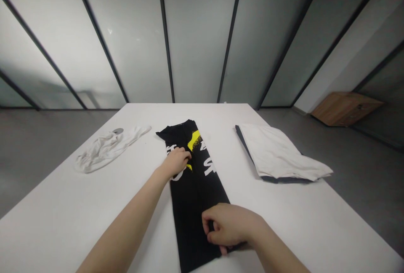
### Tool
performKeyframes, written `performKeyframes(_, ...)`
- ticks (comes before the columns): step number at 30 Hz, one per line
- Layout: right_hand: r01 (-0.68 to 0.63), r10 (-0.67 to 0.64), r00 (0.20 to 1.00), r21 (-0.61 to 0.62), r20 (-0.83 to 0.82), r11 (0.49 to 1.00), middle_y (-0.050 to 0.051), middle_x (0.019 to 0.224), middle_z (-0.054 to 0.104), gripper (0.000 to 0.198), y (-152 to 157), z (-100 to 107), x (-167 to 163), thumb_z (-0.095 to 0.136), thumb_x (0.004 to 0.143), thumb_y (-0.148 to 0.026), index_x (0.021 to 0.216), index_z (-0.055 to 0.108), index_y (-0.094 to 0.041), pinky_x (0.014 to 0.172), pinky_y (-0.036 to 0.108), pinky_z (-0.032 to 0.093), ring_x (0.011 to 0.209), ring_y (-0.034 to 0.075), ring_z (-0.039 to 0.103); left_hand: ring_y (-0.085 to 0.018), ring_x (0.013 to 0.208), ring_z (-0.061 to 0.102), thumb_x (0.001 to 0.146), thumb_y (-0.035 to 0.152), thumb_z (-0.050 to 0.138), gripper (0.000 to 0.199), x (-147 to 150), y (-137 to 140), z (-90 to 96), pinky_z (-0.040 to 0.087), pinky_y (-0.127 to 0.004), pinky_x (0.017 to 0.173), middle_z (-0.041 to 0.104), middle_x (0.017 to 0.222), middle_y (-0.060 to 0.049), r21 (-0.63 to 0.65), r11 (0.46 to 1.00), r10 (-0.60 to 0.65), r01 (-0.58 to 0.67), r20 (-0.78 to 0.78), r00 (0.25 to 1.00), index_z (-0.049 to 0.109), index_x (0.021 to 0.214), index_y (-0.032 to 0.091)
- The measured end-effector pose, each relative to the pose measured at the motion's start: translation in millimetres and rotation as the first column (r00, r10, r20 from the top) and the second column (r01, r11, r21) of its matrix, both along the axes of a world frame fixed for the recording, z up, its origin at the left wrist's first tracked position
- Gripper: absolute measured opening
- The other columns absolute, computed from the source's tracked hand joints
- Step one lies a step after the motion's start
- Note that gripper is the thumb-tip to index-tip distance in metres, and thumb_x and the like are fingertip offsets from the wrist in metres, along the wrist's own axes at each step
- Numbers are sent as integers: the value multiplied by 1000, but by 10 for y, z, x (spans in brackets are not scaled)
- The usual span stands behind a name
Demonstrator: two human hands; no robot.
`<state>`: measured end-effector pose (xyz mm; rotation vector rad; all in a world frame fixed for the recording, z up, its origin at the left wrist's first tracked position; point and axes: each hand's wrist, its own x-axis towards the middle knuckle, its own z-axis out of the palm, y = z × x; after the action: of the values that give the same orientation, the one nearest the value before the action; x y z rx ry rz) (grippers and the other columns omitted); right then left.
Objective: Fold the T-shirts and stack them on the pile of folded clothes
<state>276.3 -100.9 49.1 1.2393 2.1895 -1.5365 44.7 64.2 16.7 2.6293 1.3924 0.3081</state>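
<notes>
A black T-shirt (pixel 189 205) with white lettering and yellow patches lies folded into a long, narrow strip on the white table. My left hand (pixel 176 161) rests on its upper part, over the print, with the fingers curled down against the cloth. Lower down, at the right edge near the hem, my right hand (pixel 230 224) has its thumb and fingers closed on the fabric. A bit of dark cloth sticks out beneath that hand. The short sleeve and collar end points away from me.
A crumpled white garment (pixel 107 148) lies on the left of the white table (pixel 145 239), beside a small grey disc (pixel 118 131). Flat white and dark folded clothes (pixel 280 153) lie at the right edge, one corner overhanging. Frosted glass panels (pixel 198 37) stand behind; a wooden box-like piece (pixel 345 108) is on the floor.
</notes>
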Motion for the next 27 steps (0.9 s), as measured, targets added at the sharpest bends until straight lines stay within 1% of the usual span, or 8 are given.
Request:
performKeyframes(5,6,-6,1000,-14,7,1000,-7,61,69,22,-10,37,-21,56,75,-17,92,69,-23,53,19,45,54,13,62,-25,97,64,97,15,51,25,-3,5,17,48,-37,90,70,99,-8,6,1000,-3,4,-14,1000,75,98,22)
performKeyframes(9,7,-7,1000,-26,16,1000,-7,60,68,23,-7,51,-40,56,74,-17,93,69,-23,51,19,44,53,13,62,-23,96,64,101,18,48,23,42,-17,-20,48,-35,86,71,101,-7,0,998,70,-70,64,996,70,101,23)
performKeyframes(13,5,-4,999,-34,33,999,-8,58,66,18,-1,69,-42,62,77,-22,94,70,-24,52,20,44,54,13,61,-26,106,62,100,22,57,11,131,-77,-78,46,-38,95,68,111,-9,52,986,157,-158,16,987,66,107,22)
performKeyframes(17,34,-33,998,-33,50,999,-7,59,65,14,26,60,-2,68,82,-31,94,71,-24,52,21,40,53,13,59,-31,116,58,99,26,62,17,209,-154,-73,46,-43,99,65,117,-14,80,957,279,-278,-4,960,61,114,18)
performKeyframes(20,97,-102,995,190,16,977,-6,66,68,10,62,35,22,71,84,-28,94,72,-24,57,22,37,60,13,60,-33,119,58,102,34,57,19,260,-219,-50,46,-45,102,65,119,-16,81,943,326,-321,-54,944,62,111,18)
performKeyframes(23,189,-196,980,442,-29,877,-4,77,71,16,95,7,6,72,85,-23,102,71,-25,63,23,35,69,13,61,-35,127,58,105,40,52,32,336,-294,-78,44,-48,109,66,128,-20,72,938,345,-339,-85,935,64,120,15)
performKeyframes(25,217,-227,973,519,-45,827,-2,86,73,19,108,-11,-14,71,86,-21,104,72,-26,65,24,34,75,14,61,-39,141,51,106,45,47,47,394,-340,-137,38,-54,117,60,144,-25,54,932,362,-359,-96,927,61,133,9)
performKeyframes(27,213,-229,973,528,-36,822,-1,88,74,21,115,-28,-21,70,85,-20,105,74,-25,66,25,34,77,15,62,-43,153,38,107,50,42,62,441,-372,-218,30,-60,123,46,161,-27,23,925,380,-380,-112,918,53,148,5)
